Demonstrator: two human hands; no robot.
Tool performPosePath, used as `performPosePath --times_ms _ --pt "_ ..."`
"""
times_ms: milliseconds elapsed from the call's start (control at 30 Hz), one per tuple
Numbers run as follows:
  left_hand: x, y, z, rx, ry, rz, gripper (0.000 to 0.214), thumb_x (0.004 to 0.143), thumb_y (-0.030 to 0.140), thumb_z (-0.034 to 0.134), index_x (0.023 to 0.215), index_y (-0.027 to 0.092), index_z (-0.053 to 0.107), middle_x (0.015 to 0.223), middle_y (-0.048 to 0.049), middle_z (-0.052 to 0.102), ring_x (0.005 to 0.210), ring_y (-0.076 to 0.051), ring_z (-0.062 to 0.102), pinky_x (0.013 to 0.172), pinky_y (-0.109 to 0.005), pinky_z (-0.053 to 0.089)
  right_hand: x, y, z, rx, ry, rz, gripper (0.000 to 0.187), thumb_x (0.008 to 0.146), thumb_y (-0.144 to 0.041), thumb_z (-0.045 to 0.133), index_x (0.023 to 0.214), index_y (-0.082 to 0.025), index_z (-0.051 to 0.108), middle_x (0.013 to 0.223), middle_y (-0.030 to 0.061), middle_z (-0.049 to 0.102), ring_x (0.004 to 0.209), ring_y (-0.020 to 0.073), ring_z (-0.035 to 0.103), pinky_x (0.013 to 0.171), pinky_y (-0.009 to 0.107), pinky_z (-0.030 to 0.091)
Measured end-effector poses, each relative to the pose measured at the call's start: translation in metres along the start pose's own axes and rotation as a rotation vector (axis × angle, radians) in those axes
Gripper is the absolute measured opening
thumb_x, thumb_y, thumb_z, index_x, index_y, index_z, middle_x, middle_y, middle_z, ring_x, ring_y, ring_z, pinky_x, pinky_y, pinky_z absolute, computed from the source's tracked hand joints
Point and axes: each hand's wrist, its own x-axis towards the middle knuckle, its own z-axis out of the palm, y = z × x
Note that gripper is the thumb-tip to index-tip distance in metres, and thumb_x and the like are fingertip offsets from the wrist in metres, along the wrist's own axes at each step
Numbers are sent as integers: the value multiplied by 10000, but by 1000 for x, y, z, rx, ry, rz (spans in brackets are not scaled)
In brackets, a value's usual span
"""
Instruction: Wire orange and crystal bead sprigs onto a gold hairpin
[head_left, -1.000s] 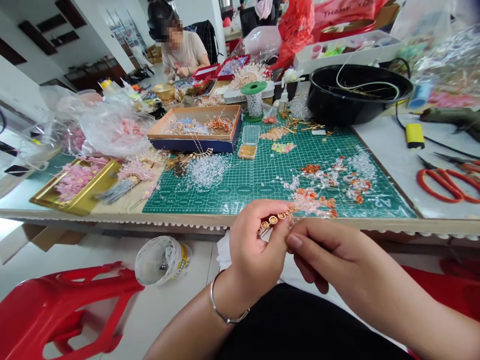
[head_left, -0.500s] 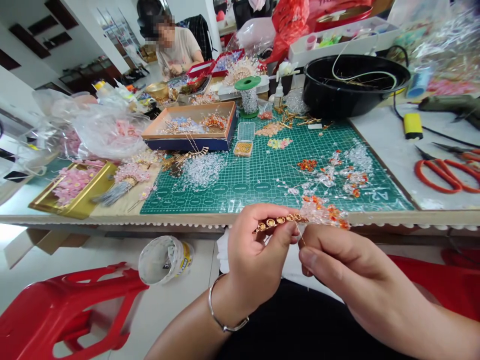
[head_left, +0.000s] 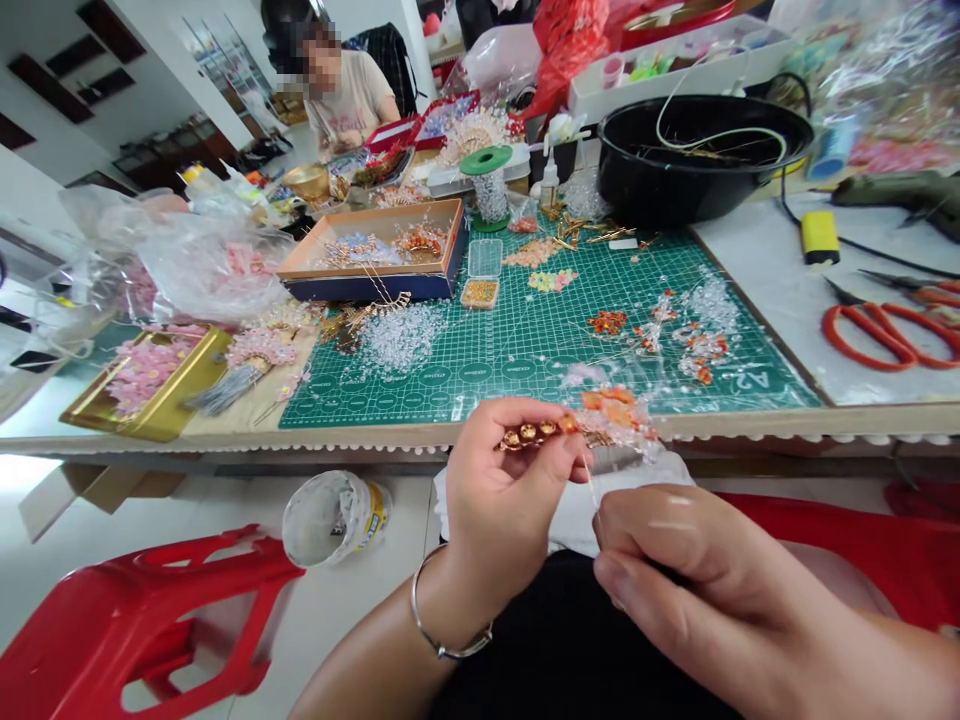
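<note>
My left hand [head_left: 517, 480] is closed around a gold hair ornament [head_left: 529, 432], pinching it between thumb and forefinger. A row of round gold settings shows to the left of the thumb, and clear and orange bead sprays [head_left: 619, 412] spread out on its right. A thin wire [head_left: 590, 478] runs down from the ornament to my right hand [head_left: 675, 570], whose thumb and forefinger are pressed together on it. The wire's far end is hidden in the right hand. Both hands are in front of the table edge, above my lap.
A green cutting mat [head_left: 480, 350] carries clear beads [head_left: 397, 340], orange beads [head_left: 607, 322] and a small bead case [head_left: 480, 292]. Behind are a cardboard box [head_left: 375, 285], a wire spool [head_left: 491, 195] and a black basin [head_left: 697, 185]. Red-handled scissors [head_left: 874, 335] lie right. A person [head_left: 352, 95] sits opposite.
My right hand has moved down, away from the left, and a longer stretch of wire shows between them. The ornament has shifted slightly left, and its bead sprays have swung.
</note>
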Motion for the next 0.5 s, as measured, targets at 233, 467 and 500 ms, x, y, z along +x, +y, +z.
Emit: performPosePath --times_ms 233,467,500 --pt "3 3 -3 6 22 6 129 922 172 716 1016 222 644 749 18 705 647 -129 736 602 -243 654 -10 10 -6 13 74 34 477 999 -500 464 619 -216 414 554 -24 410 512 113 358 445 214 349" --pt "7 9 -3 65 46 13 134 914 165 706 997 223 619 748 19 703 648 -141 738 600 -268 660 -4 24 -15 -219 519 -89 342 1009 -502 527 835 -255 685 755 9 684 667 156 632 608 241 524" --pt "6 8 -3 100 47 19 133 912 160 704 995 224 623 775 13 708 661 -142 739 608 -268 657 -2 23 -14 -241 494 -80 310 1005 -498 535 899 -263 708 817 15 722 727 168 674 657 251 547"
